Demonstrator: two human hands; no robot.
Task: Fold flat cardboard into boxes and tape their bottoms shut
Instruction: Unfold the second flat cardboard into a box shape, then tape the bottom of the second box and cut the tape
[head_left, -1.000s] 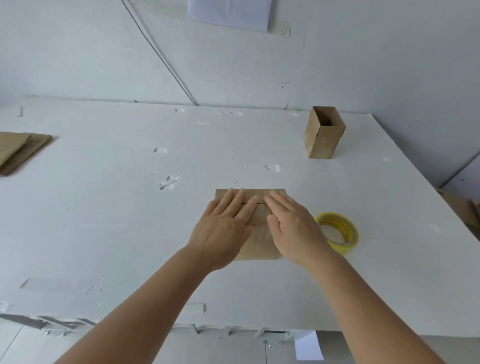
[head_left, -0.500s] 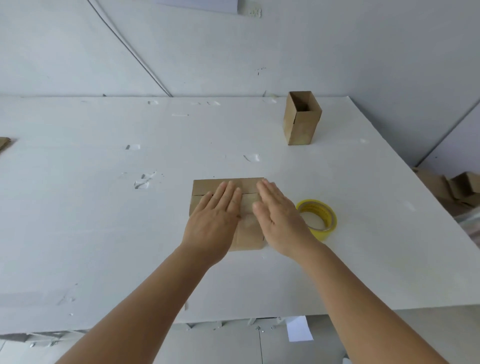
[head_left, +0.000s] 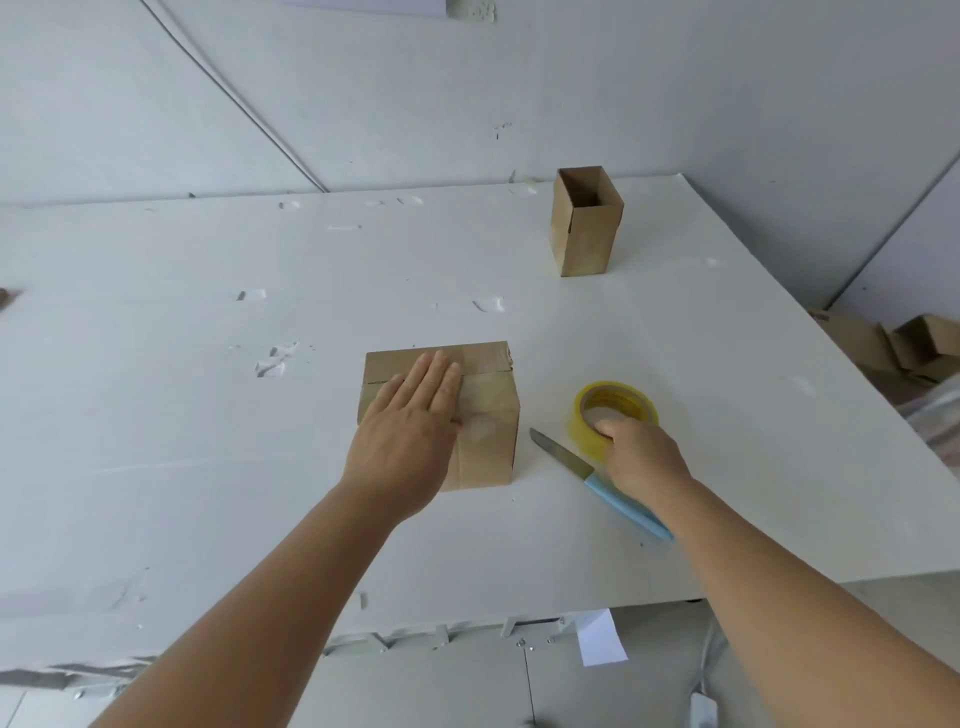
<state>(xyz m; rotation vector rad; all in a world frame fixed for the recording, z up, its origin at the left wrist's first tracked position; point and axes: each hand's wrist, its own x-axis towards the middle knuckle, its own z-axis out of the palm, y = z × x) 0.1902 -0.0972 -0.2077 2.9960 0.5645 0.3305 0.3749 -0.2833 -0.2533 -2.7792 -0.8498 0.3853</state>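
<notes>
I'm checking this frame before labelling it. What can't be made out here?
- Head view: the box top's left part, so how far the tape runs, lies under the left hand.
- The right hand's fingertips, behind the tape roll rim.
- The knife handle's middle, under the right wrist.
- Cardboard at the left edge, cut off.

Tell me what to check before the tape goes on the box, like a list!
1. Left hand pressing the box flaps flat: ok.
2. Right hand gripping the yellow tape roll: ok.
3. Flap seam closed: ok where visible, partly hidden under the hand.
4. Loose tape end found: cannot tell.
5. Knife within reach beside the box, blade clear of both hands: ok.
</notes>
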